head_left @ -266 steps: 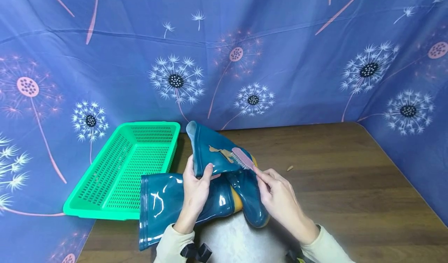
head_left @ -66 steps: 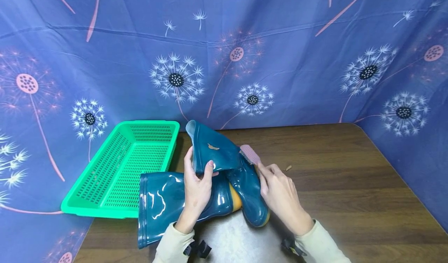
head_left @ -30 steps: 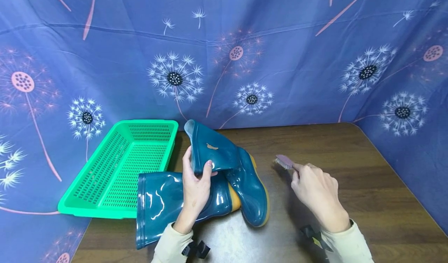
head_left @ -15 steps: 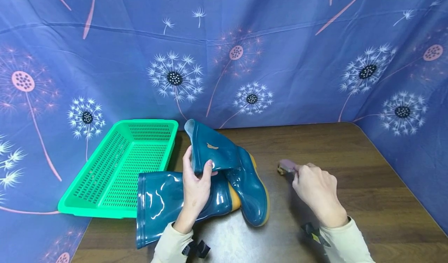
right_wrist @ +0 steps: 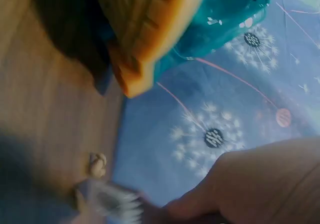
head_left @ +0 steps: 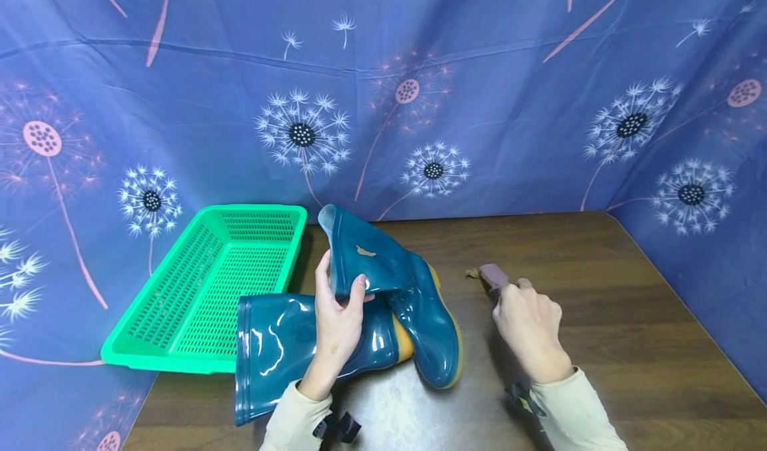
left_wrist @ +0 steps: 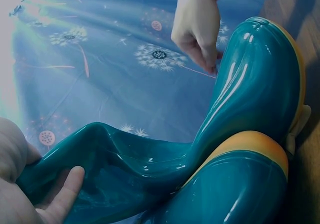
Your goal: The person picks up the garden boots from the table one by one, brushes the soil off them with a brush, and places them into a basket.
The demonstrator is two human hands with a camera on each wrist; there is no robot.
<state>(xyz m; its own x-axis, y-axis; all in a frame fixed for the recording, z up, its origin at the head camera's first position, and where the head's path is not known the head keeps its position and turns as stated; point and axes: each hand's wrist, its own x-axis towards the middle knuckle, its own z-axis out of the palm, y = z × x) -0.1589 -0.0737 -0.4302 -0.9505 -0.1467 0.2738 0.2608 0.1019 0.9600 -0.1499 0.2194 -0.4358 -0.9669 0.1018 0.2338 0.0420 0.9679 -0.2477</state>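
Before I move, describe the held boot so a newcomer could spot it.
Right of the green basket, a nearer teal boot lies on the brown table. Just beyond it is the held boot, gripped near its opening by the left hand. Only the held boot shows a tan smear on its shaft.

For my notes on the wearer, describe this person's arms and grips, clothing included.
The left grip and right grip are bare, without gloves. The left sleeve and right sleeve are plain cream, ending at the wrist. A blocky black gadget shows by the left wrist; another dark gadget, by the right, carries a small yellow mark.
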